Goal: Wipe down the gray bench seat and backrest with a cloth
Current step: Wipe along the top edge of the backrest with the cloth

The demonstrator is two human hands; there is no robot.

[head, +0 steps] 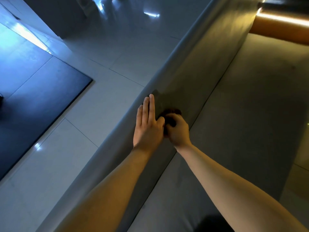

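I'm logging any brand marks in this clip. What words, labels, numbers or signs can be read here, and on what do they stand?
None can be read.
Backrest and seat: plain gray surfaces, no tag or label showing.
Cloth: dark, mostly hidden in the right hand; no print visible.
Left hand: flat on the backrest, bare.
Floor tiles: only light reflections, no markings.

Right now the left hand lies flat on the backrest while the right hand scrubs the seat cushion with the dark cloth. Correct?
Not quite. In the head view the right hand presses the dark cloth against the backrest, not the seat cushion. The left hand does lie flat on the backrest beside it.
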